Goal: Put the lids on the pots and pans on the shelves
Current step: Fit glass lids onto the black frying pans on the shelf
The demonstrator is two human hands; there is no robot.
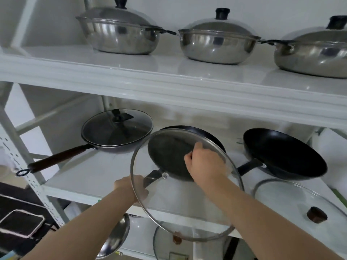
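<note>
The person's right hand (pixel 203 162) is closed over the middle of a glass lid (pixel 159 207), most likely on its knob, which the fingers hide. The lid is tilted, its far edge over the middle black frying pan (pixel 180 136) and its near edge hanging out past the front edge of the middle shelf (pixel 90 181). Held by the centre like this, the lid can be swung level and lowered squarely onto the rim.

The left hand (pixel 131 188) is wrapped around the pan's handle (pixel 152 177) near the shelf's front edge, seen partly through the glass. That grip probably steadies the pan so it does not slide or turn when the lid comes down.

Towards the left end of the same shelf, a black wok (pixel 112 145) with a wooden handle already wears its glass lid. Towards the right end, another black frying pan (pixel 285 152) sits uncovered, and a second glass lid with a dark knob (pixel 317 214) lies near the front right corner, close by for that pan. On the upper shelf (pixel 169 76) three steel pots (pixel 216 44) stand in a row, all lidded. More lids show on the shelf below.

The step in hand is seating this lid; the right-hand pan appears to be what remains on this level.
</note>
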